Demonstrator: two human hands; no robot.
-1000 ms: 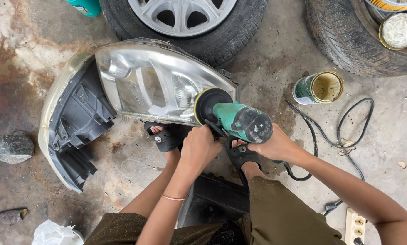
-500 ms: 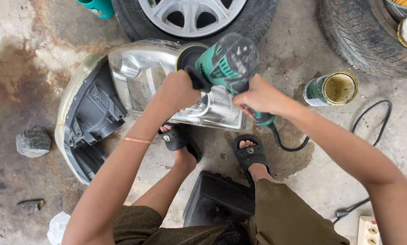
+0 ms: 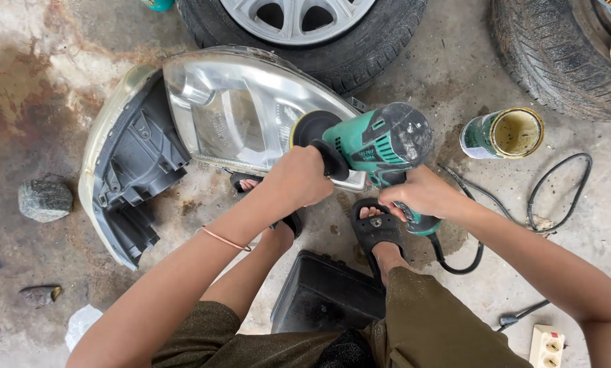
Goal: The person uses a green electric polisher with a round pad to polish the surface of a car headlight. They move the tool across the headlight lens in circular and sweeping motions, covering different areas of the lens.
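A large car headlight lies on the concrete floor, its clear lens facing up and its dark grey housing at the left. I hold a green electric polisher over the lens's right end, its black pad against the lens. My left hand grips the black side handle. My right hand is wrapped around the rear grip, from which a black cord runs off to the right. My feet in black sandals rest just below the headlight.
A tyre with a silver rim stands behind the headlight, another tyre at the top right. An open tin can lies at the right. A stone sits at the left, a black crate under me, a power strip at the bottom right.
The polisher and both hands have come back down and rightward from the upper middle of the lens to its right end. The view has shifted slightly.
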